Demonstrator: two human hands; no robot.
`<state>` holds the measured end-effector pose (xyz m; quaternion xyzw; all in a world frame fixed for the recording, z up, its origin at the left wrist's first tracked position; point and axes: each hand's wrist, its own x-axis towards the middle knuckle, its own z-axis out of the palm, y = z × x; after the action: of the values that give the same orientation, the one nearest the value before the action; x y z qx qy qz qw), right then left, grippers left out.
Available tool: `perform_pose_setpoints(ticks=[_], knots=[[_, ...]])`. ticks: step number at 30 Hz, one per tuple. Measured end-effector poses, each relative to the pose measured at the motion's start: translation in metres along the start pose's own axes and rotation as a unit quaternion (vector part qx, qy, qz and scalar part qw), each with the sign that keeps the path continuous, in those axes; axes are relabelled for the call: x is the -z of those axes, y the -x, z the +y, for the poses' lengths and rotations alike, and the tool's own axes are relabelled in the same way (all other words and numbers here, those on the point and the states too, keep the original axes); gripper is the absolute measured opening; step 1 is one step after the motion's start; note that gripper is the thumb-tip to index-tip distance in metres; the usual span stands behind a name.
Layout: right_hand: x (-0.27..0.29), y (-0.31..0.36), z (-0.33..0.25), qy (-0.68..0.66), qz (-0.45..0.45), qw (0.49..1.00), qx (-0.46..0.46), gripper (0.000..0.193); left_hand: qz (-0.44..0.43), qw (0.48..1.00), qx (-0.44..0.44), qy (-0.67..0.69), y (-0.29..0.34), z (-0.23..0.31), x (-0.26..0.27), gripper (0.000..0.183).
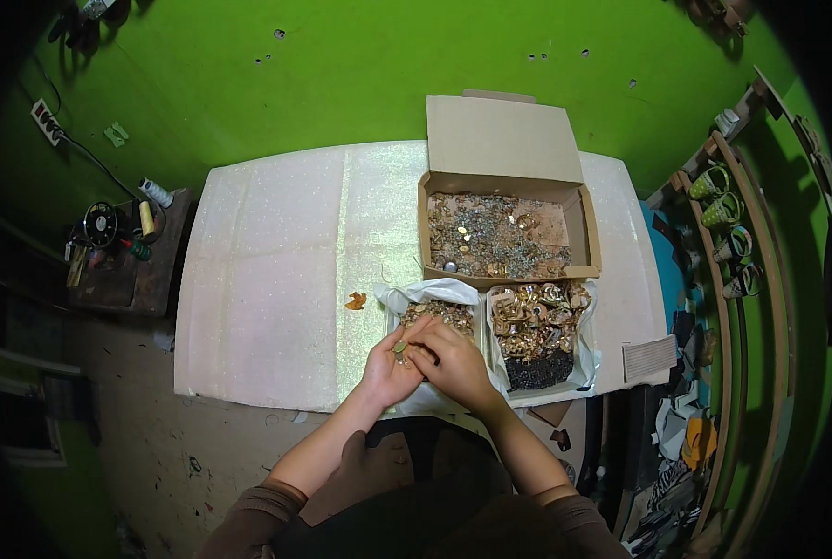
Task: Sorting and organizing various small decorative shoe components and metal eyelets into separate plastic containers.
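Note:
My left hand (386,374) is turned palm up and cupped, with a few small shiny metal pieces (400,347) lying in it. Over that palm my right hand (455,361) bends inward, its fingers drawn together by the left fingers; whatever its fingertips hold is hidden. Both hands are above the near side of a lined container (392,298) of small gold-coloured pieces (441,312), partly covering it. Right of it, a second white-lined container (587,377) holds gold-coloured metal fittings (539,317) at the back and small dark pieces (539,371) in front.
An opened cardboard box (500,140) behind the containers holds many small loose pieces. The table (267,270) has a shiny pale cover, with an orange-brown scrap (355,301) on it and a grey striped piece (649,360) at right. A sewing machine (101,225) stands left; a wooden rack (733,186) stands right.

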<state>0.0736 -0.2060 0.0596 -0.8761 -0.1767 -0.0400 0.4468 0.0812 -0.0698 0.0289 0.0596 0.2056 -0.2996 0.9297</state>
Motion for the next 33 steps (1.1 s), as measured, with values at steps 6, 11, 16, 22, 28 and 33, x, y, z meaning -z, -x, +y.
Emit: perform_pose_setpoints(ticks=[6,11,16,22,28,33], knots=[[-0.009,0.003,0.005,0.074,-0.008,0.996,0.040,0.015,0.002,0.998,0.025,-0.060,0.000,-0.002,0.008,0.047],[-0.011,0.002,0.011,0.068,-0.003,0.997,0.044,0.012,-0.036,0.990,0.088,0.108,-0.006,0.003,0.037,0.043],[-0.001,-0.001,0.013,0.025,0.056,0.998,0.011,0.012,-0.067,0.996,0.053,0.027,-0.003,-0.001,0.025,0.041],[0.008,-0.001,0.019,0.011,0.037,0.999,-0.012,0.013,-0.041,0.999,0.032,0.007,-0.001,0.000,0.019,0.046],[0.001,0.003,0.015,0.065,0.017,0.998,0.002,0.014,0.013,0.998,0.025,-0.049,0.003,-0.005,-0.003,0.045],[-0.008,0.005,0.018,0.116,0.024,0.993,0.017,0.011,-0.022,0.999,0.042,-0.004,0.004,-0.002,0.003,0.045]])
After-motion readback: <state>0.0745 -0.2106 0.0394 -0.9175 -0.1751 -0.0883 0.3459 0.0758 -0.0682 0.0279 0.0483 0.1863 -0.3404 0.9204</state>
